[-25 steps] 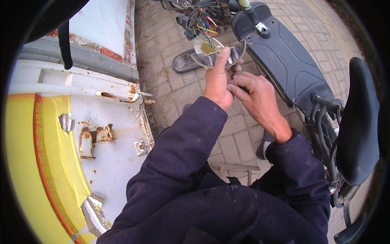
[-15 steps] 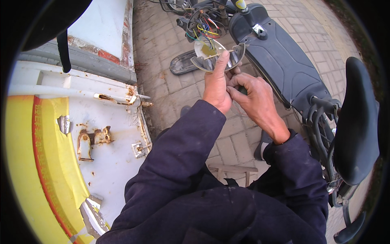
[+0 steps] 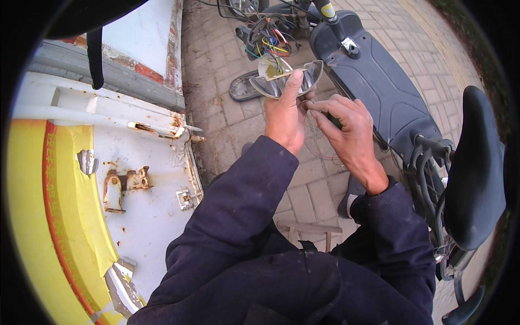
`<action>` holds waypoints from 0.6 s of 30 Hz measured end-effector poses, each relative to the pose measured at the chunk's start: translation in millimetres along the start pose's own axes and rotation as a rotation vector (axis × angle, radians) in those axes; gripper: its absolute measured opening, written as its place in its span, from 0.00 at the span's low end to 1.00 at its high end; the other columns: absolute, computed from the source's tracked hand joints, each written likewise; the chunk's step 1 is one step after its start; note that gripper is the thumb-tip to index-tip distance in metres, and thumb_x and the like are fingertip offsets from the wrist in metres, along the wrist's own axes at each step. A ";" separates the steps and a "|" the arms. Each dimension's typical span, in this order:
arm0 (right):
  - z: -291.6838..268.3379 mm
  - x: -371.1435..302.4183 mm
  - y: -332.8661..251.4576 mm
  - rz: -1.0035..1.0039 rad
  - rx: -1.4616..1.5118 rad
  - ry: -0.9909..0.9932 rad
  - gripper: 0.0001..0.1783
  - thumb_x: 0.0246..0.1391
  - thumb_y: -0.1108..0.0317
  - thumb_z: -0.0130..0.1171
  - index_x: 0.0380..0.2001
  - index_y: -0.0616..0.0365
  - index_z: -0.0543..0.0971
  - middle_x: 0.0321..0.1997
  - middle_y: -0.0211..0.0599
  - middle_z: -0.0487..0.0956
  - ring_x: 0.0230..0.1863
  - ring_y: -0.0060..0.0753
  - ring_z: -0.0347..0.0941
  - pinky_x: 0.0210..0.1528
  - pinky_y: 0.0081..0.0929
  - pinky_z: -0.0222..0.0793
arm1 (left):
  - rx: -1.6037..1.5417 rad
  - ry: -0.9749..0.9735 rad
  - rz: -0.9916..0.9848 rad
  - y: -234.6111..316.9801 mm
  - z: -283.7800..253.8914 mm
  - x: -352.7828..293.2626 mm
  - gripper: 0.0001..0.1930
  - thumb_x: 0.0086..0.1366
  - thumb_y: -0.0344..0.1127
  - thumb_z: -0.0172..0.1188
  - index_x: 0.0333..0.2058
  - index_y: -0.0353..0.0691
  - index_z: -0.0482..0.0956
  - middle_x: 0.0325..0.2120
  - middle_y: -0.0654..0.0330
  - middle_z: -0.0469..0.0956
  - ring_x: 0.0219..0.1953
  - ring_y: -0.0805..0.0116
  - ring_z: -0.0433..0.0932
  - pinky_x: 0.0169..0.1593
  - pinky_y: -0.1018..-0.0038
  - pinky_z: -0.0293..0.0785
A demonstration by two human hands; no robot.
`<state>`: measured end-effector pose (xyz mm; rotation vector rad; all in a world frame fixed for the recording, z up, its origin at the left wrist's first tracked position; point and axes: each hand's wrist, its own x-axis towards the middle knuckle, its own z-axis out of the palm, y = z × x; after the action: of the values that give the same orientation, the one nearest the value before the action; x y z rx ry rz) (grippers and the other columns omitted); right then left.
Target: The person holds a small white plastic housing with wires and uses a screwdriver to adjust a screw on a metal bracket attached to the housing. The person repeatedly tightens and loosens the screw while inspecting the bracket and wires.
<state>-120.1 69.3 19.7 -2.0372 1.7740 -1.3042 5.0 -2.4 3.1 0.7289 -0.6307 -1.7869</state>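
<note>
The left hand [image 3: 284, 122] clasps the half-moon lamp [image 3: 276, 86] above the paving [image 3: 314, 197], the lamp's long axis running left to right; the right hand [image 3: 349, 122], below its right end, holds thumb and forefinger close, pinching what I cannot tell.

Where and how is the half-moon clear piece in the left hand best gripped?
The half-moon clear piece is likely best gripped mid-curve, from the person's side, thumb on top, as the left hand does: that curved edge bows toward the person, while colored wires appear to meet its far side.
</note>
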 end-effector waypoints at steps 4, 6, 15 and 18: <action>-12.8 5.5 0.2 0.028 0.007 0.052 0.05 0.55 0.69 0.68 0.36 0.50 0.87 0.29 0.28 0.79 0.30 0.34 0.73 0.36 0.32 0.60 | 0.078 -0.028 0.029 5.3 -0.9 -3.9 0.17 0.69 0.42 0.69 0.51 0.43 0.78 0.42 0.62 0.82 0.40 0.70 0.80 0.42 0.72 0.74; -18.2 8.4 2.1 0.073 0.064 0.077 0.04 0.56 0.69 0.68 0.36 0.51 0.87 0.29 0.28 0.80 0.30 0.33 0.73 0.37 0.30 0.61 | 0.110 -0.034 0.039 6.9 -0.4 -5.2 0.17 0.69 0.40 0.69 0.51 0.41 0.79 0.43 0.62 0.84 0.41 0.70 0.82 0.39 0.73 0.74; -47.7 23.3 18.0 0.197 0.337 0.108 0.07 0.60 0.71 0.67 0.39 0.61 0.87 0.32 0.33 0.81 0.36 0.22 0.76 0.40 0.22 0.69 | 0.359 -0.094 0.016 10.5 4.7 -12.6 0.18 0.67 0.39 0.71 0.49 0.36 0.81 0.40 0.59 0.85 0.36 0.69 0.86 0.29 0.77 0.75; -51.9 25.3 23.5 0.111 0.271 0.052 0.07 0.57 0.69 0.68 0.39 0.56 0.89 0.32 0.30 0.81 0.35 0.25 0.75 0.41 0.25 0.66 | 0.449 -0.129 -0.013 13.5 6.5 -15.1 0.18 0.67 0.40 0.71 0.49 0.36 0.81 0.39 0.59 0.85 0.34 0.69 0.86 0.27 0.78 0.74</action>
<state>-174.1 62.2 50.0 -1.7516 1.6031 -1.4836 12.6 8.3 19.9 0.9212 -1.1380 -1.7306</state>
